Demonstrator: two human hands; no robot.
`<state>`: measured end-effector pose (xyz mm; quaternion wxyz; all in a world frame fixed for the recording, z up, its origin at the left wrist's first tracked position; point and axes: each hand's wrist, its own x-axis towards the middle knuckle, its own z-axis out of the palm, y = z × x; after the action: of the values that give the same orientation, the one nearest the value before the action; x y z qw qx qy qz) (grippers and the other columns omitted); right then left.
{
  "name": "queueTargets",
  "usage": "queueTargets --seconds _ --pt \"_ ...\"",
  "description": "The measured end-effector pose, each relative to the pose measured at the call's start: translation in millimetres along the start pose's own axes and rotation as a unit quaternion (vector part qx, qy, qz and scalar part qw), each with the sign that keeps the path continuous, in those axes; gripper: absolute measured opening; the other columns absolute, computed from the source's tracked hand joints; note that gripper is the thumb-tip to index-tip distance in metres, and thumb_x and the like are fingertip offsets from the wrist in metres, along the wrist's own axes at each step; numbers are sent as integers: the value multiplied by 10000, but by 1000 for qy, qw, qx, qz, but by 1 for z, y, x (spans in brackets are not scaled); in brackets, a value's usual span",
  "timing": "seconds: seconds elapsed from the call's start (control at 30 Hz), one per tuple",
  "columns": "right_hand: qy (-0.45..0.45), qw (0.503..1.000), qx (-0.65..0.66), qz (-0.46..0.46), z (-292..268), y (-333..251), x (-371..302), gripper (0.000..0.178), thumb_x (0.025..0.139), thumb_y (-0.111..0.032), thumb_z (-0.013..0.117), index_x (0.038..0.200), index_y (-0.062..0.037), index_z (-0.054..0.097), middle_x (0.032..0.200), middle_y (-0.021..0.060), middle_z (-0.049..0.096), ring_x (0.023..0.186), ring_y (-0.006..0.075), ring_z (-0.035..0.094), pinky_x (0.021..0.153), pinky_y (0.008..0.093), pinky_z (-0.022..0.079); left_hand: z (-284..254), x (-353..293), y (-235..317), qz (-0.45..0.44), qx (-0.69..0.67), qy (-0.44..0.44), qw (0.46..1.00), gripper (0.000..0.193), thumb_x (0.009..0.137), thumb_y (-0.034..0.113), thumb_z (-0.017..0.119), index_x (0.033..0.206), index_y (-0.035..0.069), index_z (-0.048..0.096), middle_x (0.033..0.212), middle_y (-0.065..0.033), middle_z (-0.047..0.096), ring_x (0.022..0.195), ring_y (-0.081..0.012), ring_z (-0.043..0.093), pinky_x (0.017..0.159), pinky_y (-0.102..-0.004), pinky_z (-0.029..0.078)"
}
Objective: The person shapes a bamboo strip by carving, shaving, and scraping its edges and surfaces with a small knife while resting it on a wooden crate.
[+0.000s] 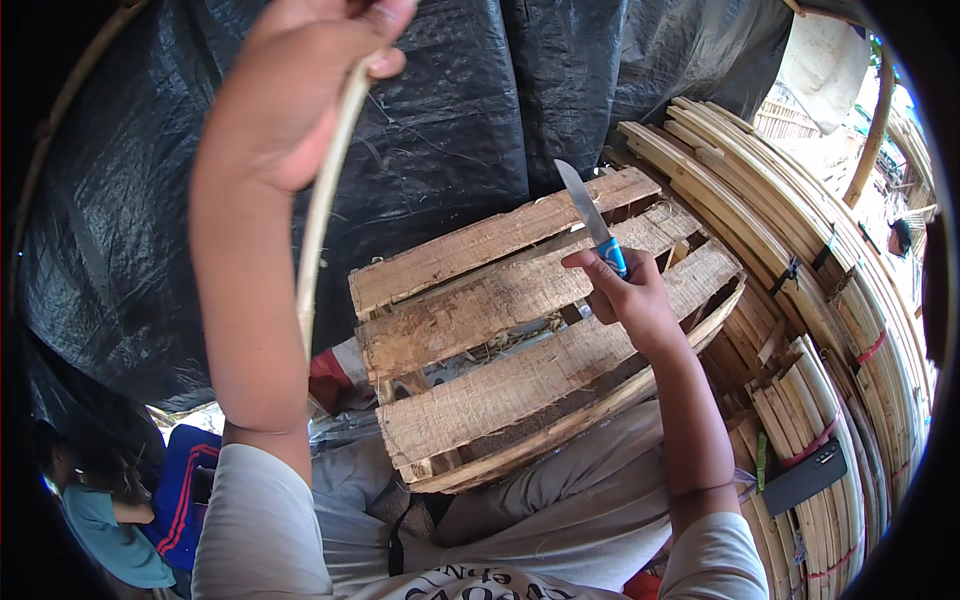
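My left hand (310, 95) is raised at the top of the view, its fingers closed around a long, thin, pale strip (325, 210) that looks like bamboo or wood. The strip hangs down beside my left forearm, its lower part lost behind the arm. My right hand (630, 300) grips a knife (585, 205) by its blue handle, with the blade tilted up and away from me. The knife is over a low slatted wooden bench (470, 310) in front of my lap, apart from the strip.
Black plastic sheeting (430, 130) hangs behind the bench. Tied stacks of long wooden slats (740, 200) fill the right side, and a dark flat box (805, 478) rests against a bundle there. At the lower left, a person in a teal shirt (110, 535) sits nearby.
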<state>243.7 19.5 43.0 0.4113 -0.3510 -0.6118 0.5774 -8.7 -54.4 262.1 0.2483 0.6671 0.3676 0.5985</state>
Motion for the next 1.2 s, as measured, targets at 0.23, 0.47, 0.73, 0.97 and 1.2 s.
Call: queueTargets --seconds 0.23,0.47,0.73,0.97,1.2 --pt "0 999 -48 10 -1 6 5 330 991 -322 706 1044 3 726 562 -71 468 454 34 381 437 251 272 -59 -26 -2 33 150 -75 985 566 966 101 636 1489 -35 467 1258 -70 582 995 -103 518 734 -190 452" --pt "240 942 197 -124 -11 21 20 183 1016 -211 652 1115 -57 666 571 -79 448 427 35 389 398 240 288 -64 -86 -37 -43 415 -70 906 568 778 -130 621 1327 14 640 1084 -63 577 1011 -185 558 890 -240 442" --pt "332 924 186 25 -43 41 40 216 938 -59 637 1149 -25 605 646 -25 457 426 87 379 388 284 273 -84 -87 -35 72 549 117 824 432 692 -208 568 1032 -11 748 859 -80 568 877 -204 577 814 -271 447" --pt "441 832 334 40 -75 53 55 131 989 -140 598 1096 -65 612 567 -51 323 399 94 288 400 297 243 -110 -68 -35 258 680 157 668 355 678 -131 598 912 51 793 826 -32 593 873 -206 606 861 -317 424" --pt "256 950 92 -151 -51 33 36 256 1069 -182 532 1294 -82 601 636 -25 450 495 93 436 465 283 360 -117 -59 -22 394 694 209 565 188 664 -23 715 811 77 774 827 -14 618 908 -208 631 896 -351 407"
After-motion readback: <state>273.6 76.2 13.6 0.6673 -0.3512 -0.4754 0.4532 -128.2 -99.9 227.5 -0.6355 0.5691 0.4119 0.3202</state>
